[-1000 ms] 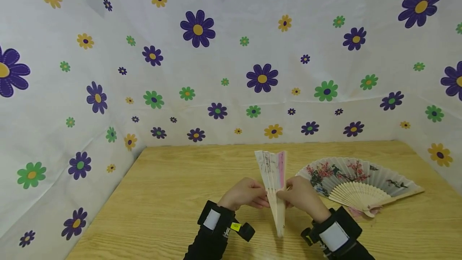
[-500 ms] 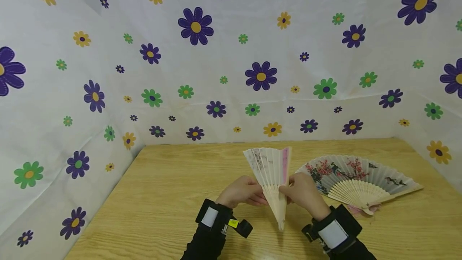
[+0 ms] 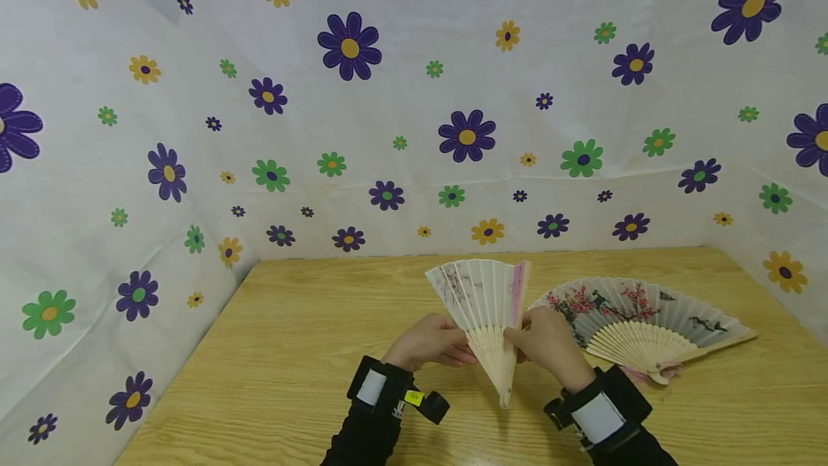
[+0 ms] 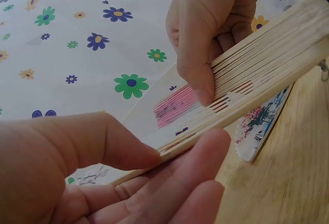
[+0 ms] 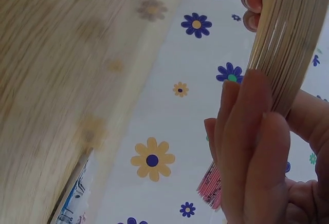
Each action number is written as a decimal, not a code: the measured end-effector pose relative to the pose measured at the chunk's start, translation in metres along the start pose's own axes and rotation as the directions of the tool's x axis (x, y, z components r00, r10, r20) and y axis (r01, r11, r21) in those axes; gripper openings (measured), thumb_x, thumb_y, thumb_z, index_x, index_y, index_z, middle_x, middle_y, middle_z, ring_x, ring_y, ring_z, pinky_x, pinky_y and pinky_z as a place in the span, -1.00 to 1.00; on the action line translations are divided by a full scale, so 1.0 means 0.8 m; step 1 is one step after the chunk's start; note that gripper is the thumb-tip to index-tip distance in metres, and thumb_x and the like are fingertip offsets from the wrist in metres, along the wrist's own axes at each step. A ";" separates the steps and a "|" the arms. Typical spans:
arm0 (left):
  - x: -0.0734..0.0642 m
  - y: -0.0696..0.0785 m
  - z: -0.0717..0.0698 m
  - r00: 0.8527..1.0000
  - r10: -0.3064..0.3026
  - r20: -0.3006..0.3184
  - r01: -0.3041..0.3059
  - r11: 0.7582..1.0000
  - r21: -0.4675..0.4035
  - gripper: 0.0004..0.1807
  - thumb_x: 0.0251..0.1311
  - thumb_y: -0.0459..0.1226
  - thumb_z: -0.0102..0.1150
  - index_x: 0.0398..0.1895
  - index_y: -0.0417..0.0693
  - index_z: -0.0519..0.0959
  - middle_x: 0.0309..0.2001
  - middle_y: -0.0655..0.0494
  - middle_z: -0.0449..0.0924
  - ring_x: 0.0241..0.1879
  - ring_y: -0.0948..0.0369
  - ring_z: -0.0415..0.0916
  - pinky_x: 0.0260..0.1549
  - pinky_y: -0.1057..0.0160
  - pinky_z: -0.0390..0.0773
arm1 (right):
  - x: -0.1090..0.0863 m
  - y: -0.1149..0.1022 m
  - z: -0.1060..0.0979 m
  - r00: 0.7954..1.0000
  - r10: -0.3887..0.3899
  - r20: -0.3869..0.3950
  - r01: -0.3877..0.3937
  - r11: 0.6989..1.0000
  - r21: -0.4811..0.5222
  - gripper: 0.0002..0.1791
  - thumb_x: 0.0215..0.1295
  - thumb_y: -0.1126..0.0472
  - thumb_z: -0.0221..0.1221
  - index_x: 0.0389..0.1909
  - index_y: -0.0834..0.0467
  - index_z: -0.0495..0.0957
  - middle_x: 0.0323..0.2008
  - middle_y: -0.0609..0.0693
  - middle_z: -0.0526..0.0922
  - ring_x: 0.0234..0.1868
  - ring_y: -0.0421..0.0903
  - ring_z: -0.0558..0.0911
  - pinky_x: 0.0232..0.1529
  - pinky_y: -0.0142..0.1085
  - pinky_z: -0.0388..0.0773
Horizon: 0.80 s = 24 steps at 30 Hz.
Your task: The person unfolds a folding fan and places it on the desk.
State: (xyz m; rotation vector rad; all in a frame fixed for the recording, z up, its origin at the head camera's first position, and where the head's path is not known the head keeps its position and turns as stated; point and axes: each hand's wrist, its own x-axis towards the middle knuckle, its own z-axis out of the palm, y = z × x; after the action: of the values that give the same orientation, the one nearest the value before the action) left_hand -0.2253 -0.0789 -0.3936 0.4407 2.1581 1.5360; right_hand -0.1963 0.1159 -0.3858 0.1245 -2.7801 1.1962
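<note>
Your left hand (image 3: 432, 342) and right hand (image 3: 550, 344) clamp fingers at edges of the part-open fan (image 3: 488, 308); table (image 3: 310, 336) stretches left, painted fan (image 3: 647, 329) lies right.

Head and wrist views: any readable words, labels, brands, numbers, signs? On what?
No text can be read in any view.
Yellow label on the black left wrist rig: dark marks, too small and blurred to read.
White marks on the same rig: too small to tell whether lettering.
Partly open folding fan: grey print on the leaf; any lettering cannot be made out.
Spread folding fan: blossoms and birds, no readable text.
</note>
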 end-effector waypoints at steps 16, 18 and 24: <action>0.003 -0.006 -0.007 1.000 0.011 0.005 -0.011 1.000 -0.022 -0.68 0.29 -0.40 -0.01 -0.09 -0.51 0.63 -0.23 -0.43 0.70 -0.20 -0.13 0.66 -0.25 0.11 0.76 | 0.002 0.007 -0.010 1.000 0.019 -0.013 -0.019 1.000 -0.018 -0.78 0.08 0.33 0.24 -0.71 0.29 0.59 -0.79 0.06 0.64 -0.75 -0.14 0.57 -0.73 -0.42 0.27; 0.003 -0.007 -0.007 1.000 0.010 0.005 -0.010 1.000 -0.026 -0.69 0.28 -0.41 -0.01 -0.10 -0.51 0.63 -0.23 -0.43 0.70 -0.19 -0.15 0.65 -0.28 0.16 0.77 | 0.003 0.008 -0.011 1.000 0.024 -0.007 -0.024 0.999 -0.021 -0.76 0.08 0.32 0.24 -0.72 0.28 0.58 -0.79 0.05 0.64 -0.74 -0.14 0.56 -0.72 -0.42 0.26; 0.004 -0.008 -0.009 1.000 0.018 0.013 -0.017 0.999 -0.027 -0.68 0.29 -0.42 -0.02 -0.07 -0.51 0.62 -0.21 -0.44 0.69 -0.18 -0.15 0.65 -0.29 0.19 0.77 | 0.005 0.009 -0.016 0.999 0.048 0.002 -0.048 0.999 -0.004 -0.72 0.09 0.33 0.24 -0.77 0.29 0.58 -0.78 0.08 0.65 -0.70 -0.01 0.66 -0.72 -0.42 0.31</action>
State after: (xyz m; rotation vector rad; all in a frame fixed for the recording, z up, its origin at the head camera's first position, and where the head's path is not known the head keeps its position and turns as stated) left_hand -0.2321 -0.0850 -0.3984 0.4604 2.1267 1.5655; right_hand -0.2000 0.1303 -0.3817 0.0594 -2.8022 1.2013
